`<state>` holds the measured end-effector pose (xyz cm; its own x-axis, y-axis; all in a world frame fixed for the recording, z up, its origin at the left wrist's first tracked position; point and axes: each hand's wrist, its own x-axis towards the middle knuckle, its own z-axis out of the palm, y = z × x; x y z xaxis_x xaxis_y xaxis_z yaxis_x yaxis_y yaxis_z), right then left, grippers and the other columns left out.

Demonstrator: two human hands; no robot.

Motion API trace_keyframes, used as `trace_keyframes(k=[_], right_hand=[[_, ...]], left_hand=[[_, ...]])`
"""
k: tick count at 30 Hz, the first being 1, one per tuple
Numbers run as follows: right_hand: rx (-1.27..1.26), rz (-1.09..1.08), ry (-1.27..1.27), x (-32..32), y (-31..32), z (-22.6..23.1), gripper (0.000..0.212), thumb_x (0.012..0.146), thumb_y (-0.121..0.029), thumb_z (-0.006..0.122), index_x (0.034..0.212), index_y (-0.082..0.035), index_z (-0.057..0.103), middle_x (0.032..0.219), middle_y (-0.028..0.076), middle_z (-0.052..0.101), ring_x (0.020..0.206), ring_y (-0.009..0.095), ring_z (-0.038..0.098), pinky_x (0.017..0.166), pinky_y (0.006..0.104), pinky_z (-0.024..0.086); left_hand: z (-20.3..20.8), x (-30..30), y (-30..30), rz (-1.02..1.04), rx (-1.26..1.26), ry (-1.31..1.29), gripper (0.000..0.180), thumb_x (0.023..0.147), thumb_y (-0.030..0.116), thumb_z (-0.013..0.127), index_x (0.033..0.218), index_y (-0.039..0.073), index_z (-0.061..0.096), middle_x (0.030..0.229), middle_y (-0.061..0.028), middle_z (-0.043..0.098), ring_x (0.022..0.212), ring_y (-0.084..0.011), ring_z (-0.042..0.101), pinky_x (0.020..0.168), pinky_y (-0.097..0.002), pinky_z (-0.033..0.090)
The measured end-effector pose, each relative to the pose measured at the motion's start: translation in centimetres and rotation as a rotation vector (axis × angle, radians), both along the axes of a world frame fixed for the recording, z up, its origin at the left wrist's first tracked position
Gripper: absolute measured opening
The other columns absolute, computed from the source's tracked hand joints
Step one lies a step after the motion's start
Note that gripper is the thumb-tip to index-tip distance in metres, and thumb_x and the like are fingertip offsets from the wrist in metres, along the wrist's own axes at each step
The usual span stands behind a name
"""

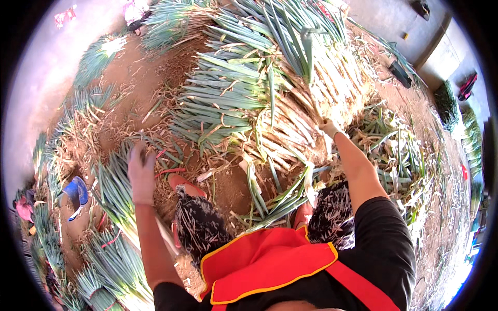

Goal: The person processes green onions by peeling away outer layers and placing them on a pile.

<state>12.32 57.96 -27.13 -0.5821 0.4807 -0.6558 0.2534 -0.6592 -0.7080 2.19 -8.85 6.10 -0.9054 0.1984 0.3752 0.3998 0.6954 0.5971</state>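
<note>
My right hand (329,127), in a pale glove, is closed around the root end of a long green onion (313,101). That stalk points away from me, its green leaves lying over a large pile of green onions (228,83), roots toward the right. My left hand (141,173), also gloved and slightly blurred, hovers above a bundle of green onions (115,181) on my left. Its fingers are apart, and nothing shows in them. Several loose green onions (282,207) lie just in front of my red apron (270,259).
A heap of stripped leaves (397,155) lies to the right of the pile. More green onion bundles (116,264) stand at lower left, near a blue object (76,191). A dark container (400,74) sits at far right. Dry scraps litter the brown dirt floor (137,85).
</note>
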Motion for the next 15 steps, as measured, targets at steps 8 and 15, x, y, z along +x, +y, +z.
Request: trace_keyframes(k=[8,15], right_hand=[[0.137,0.127,0.253,4.6,-25.6,18.8,0.024,0.091,-0.037,0.059,0.091,-0.013,0.056,0.064,-0.003,0.05,0.045,0.008,0.041,0.041,0.0237,0.035],[0.383,0.221,0.33,14.2,-41.6,21.4,0.03,0.091,-0.035,0.062,0.1,-0.008,0.055,0.067,-0.004,0.047,0.051,0.005,0.042,0.043,0.0224,0.036]], left_hand=[[1.1,-1.8,15.0,-0.626,0.67,-0.23,0.033,0.082,0.009,0.073,0.112,0.008,0.06,0.111,-0.0075,0.063,0.101,-0.0177,0.059,0.091,-0.0313,0.049],[-6.4,2.6,17.9,-0.692,1.032,-1.174,0.038,0.087,0.035,0.067,0.111,0.007,0.059,0.109,-0.0051,0.062,0.099,-0.0219,0.058,0.082,-0.0359,0.046]])
